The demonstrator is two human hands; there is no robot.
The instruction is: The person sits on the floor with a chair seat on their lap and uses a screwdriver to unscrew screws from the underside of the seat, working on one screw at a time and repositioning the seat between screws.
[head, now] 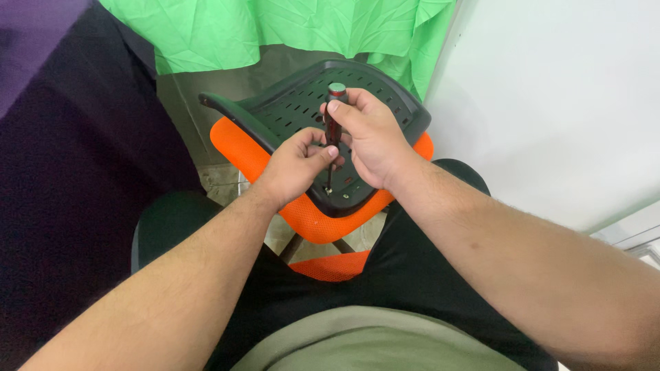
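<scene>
My right hand (371,137) is wrapped around a screwdriver (335,110) with a dark handle and a silver-red cap. It stands upright, its tip down on the black perforated plastic back (295,103) of an orange mesh chair (237,141). My left hand (295,161) pinches the lower shaft of the screwdriver between thumb and fingers, just above the plastic shell. A small screw (344,196) shows in the shell near the tip.
A green cloth (275,27) hangs behind the chair. A dark purple fabric surface (62,137) fills the left side and a white wall (564,103) the right. My legs in black shorts (385,275) are below the chair.
</scene>
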